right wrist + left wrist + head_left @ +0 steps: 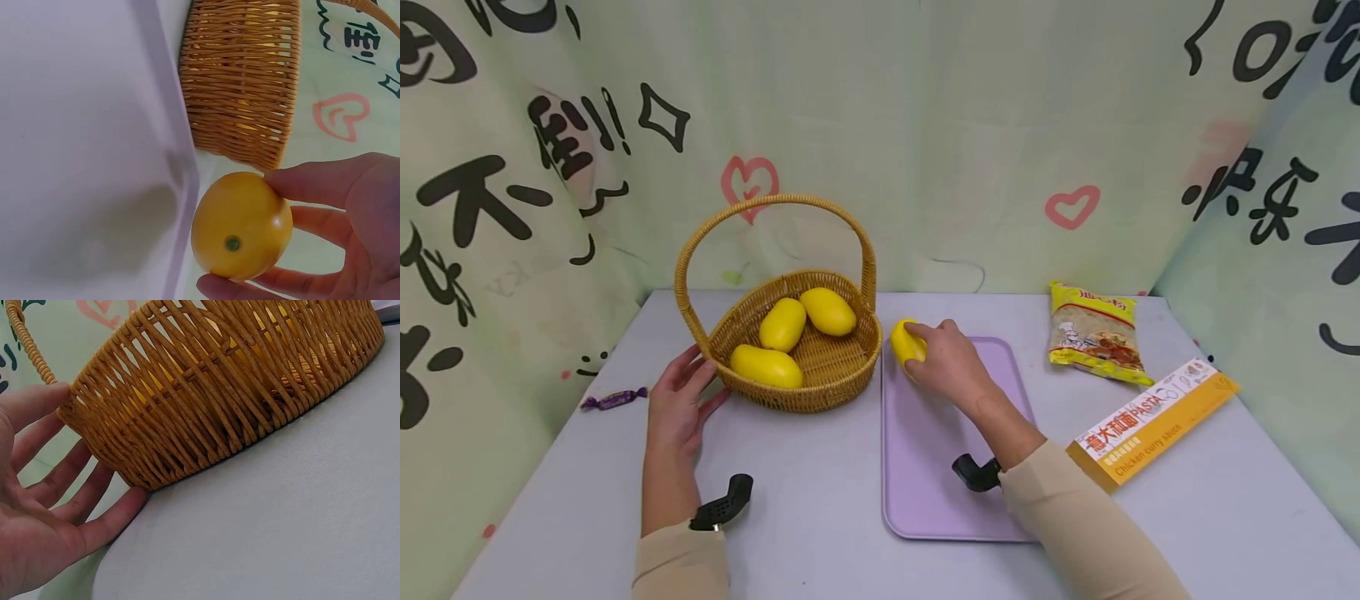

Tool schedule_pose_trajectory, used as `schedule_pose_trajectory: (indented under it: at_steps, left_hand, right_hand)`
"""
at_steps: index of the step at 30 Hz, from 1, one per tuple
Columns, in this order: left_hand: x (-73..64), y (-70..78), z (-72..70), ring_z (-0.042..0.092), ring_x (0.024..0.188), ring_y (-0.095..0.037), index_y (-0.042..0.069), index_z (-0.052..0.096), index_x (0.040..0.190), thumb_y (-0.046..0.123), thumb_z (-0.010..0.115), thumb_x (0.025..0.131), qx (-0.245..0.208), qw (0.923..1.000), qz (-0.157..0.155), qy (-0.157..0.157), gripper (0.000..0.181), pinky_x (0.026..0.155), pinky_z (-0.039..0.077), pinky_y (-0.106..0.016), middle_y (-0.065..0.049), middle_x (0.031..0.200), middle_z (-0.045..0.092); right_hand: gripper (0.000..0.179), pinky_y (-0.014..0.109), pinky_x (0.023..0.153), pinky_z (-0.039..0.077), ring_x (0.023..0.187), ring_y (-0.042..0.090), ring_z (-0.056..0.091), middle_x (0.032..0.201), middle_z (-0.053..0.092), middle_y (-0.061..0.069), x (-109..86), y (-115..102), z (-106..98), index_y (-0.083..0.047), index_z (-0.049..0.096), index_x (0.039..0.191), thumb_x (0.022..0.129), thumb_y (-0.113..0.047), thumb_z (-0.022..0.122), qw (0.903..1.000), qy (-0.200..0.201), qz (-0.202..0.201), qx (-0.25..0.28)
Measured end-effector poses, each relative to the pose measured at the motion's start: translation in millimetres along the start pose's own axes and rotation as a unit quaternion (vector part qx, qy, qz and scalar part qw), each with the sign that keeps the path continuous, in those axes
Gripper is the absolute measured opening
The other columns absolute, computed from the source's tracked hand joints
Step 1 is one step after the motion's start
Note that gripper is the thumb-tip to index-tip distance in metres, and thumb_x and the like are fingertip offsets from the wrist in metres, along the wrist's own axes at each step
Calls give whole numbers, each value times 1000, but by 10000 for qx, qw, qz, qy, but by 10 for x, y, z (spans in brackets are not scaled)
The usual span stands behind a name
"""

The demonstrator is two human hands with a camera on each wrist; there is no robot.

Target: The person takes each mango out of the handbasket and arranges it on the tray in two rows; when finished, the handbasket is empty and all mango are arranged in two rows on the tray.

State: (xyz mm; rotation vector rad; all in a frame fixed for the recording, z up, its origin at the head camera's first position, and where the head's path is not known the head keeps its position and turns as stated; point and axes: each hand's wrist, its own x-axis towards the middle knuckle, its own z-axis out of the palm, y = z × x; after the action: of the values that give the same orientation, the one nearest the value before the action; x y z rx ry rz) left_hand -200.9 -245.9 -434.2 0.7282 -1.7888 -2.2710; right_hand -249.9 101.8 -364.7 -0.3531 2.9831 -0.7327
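Note:
My right hand (951,362) grips a yellow mango (907,343) with thumb and fingers around it. In the right wrist view this mango (240,228) is near the tray's rim, its small green stem end showing. Left of it stands a wicker basket (805,396) with a tall arched handle, and three more mangoes (783,325) lie inside. My left hand (681,404) touches the basket's left side. In the left wrist view, the fingers of that hand (50,512) are spread and fairly straight against the woven wall (187,419). A lilac tray (925,475) lies under my right hand.
On the right lie a yellow noodle bag (1096,333) and an orange-and-white pasta box (1153,423). A purple wrapped candy (614,399) is on the table left of my left hand. A printed curtain (962,167) surrounds the back and sides of the table.

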Motion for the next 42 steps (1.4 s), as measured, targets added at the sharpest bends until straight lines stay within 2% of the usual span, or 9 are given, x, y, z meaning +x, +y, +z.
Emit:
schedule_pose_trajectory:
  at_steps: [6, 14, 19, 24, 27, 30, 35, 42]
  left_hand:
    - [-17, 1, -9, 48, 141, -19, 33, 47, 155, 30, 67, 101, 23, 10000, 20, -26, 58, 113, 49, -46, -2, 159, 42]
    - [-28, 12, -23, 47, 142, -20, 34, 48, 155, 30, 69, 100, -4, 10000, -16, -22, 59, 113, 48, -46, -3, 160, 42]
    - [-37, 26, -17, 48, 140, -19, 33, 48, 155, 30, 69, 100, -8, 10000, 0, -17, 59, 113, 49, -46, -3, 159, 42]
    - [-34, 32, -5, 49, 141, -19, 34, 48, 155, 32, 70, 99, -10, 10000, -1, -24, 60, 113, 49, -45, -3, 160, 42]
    - [-31, 35, -15, 49, 140, -19, 35, 51, 152, 31, 71, 99, -95, 9999, -35, 64, 58, 113, 49, -45, -2, 159, 44]
    - [-30, 33, -23, 49, 140, -19, 35, 50, 153, 30, 70, 100, -48, 10000, -17, 80, 57, 113, 49, -45, -2, 159, 44]
    - [-30, 18, -16, 48, 141, -20, 33, 47, 155, 31, 68, 101, 94, 9999, 61, -7, 58, 113, 49, -45, -4, 161, 42]
    - [-10, -7, -3, 48, 142, -21, 35, 47, 155, 33, 70, 99, 70, 10000, 38, -24, 61, 113, 49, -45, -4, 162, 42]
  right_hand:
    - [52, 40, 79, 54, 89, 29, 57, 117, 59, 26, 13, 27, 80, -9, 61, 145, 94, -16, 69, 9999, -35, -41, -115]
    - [54, 44, 86, 55, 92, 30, 58, 121, 60, 27, -2, 67, 185, -4, 59, 145, 94, -17, 69, 10000, -48, -19, -49]
    - [58, 45, 89, 56, 95, 31, 59, 128, 55, 30, -21, 79, 170, -5, 55, 149, 95, -22, 68, 9993, -335, -34, -175]
    - [65, 41, 83, 55, 101, 32, 57, 136, 49, 28, 0, 103, 74, -12, 51, 153, 93, -27, 71, 9963, -814, 87, -279]
    - [65, 40, 81, 54, 105, 33, 56, 135, 51, 25, 29, 127, 52, -15, 53, 152, 92, -28, 73, 9956, -884, 74, -286]
    - [65, 43, 86, 54, 112, 35, 54, 137, 51, 23, 61, 167, 74, -16, 55, 151, 90, -29, 75, 9966, -822, 29, -112]
    - [63, 51, 101, 53, 124, 39, 53, 148, 43, 26, 102, 249, 132, -14, 57, 148, 90, -25, 76, 9953, -826, -30, 513]
    - [60, 54, 103, 52, 123, 40, 53, 147, 46, 26, 114, 287, 124, -13, 60, 145, 88, -22, 78, 9939, -767, -18, 791]
